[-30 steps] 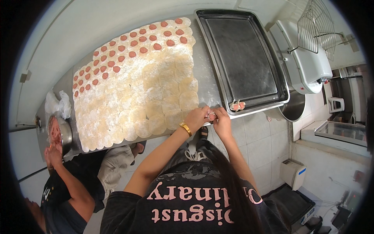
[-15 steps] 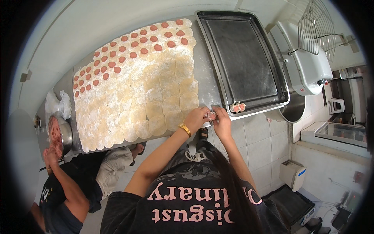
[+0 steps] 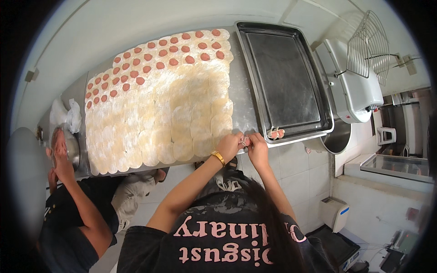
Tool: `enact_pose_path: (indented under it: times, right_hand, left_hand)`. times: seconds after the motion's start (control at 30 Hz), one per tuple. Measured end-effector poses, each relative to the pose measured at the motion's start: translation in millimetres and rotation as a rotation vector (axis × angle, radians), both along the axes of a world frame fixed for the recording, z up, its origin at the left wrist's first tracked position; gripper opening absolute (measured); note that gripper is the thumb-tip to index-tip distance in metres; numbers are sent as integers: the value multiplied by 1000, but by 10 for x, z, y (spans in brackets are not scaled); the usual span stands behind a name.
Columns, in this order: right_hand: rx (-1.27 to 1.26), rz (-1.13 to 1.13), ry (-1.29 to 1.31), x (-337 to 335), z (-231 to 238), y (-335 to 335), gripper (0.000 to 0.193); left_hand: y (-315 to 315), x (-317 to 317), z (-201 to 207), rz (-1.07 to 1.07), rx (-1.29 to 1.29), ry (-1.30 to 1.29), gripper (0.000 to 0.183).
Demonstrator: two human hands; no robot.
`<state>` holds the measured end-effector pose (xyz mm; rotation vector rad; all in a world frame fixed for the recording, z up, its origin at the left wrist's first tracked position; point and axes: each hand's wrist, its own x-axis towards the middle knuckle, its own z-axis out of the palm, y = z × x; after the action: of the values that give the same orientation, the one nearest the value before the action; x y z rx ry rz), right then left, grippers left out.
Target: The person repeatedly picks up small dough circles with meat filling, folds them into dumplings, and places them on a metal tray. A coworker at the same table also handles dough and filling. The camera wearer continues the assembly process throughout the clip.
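Note:
In front of me, just past the table's near edge, my left hand (image 3: 230,145) and my right hand (image 3: 258,148) pinch a small dumpling (image 3: 246,141) between their fingertips. Pink filling shows through its pale, folded dough. To the left, overlapping round dough wrappers (image 3: 182,123) cover much of the table, dusted with flour. Dabs of pink meat filling (image 3: 173,62) sit on the far rows; the nearer wrappers are bare. Beside my right hand lies a large dark baking tray (image 3: 287,82), with a few filled dumplings (image 3: 276,133) in its near corner.
At far left, a co-worker's hand (image 3: 63,166) is at a metal bowl (image 3: 73,152) of pink minced meat. A white plastic bag (image 3: 67,116) lies behind the bowl. Right of the tray stands a white mixer (image 3: 348,79) with a wire guard (image 3: 369,48) and a metal bowl (image 3: 342,136).
Both my hands stay together at the dumpling, fingers shifting slightly around it. The co-worker's arm has moved at the meat bowl. The whole view has tilted a little.

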<state>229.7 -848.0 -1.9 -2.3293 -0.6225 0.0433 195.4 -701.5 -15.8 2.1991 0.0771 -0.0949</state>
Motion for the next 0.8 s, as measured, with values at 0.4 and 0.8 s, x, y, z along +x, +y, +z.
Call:
enact_pose_path:
  times: [0.4, 0.8]
  right_hand:
    - [29, 116, 3, 47, 55, -26, 33]
    - [-2, 269, 33, 141, 89, -21, 33]
  left_hand:
    - [-12, -40, -54, 49, -12, -69, 26]
    - [-5, -47, 183, 62, 66, 25, 23]
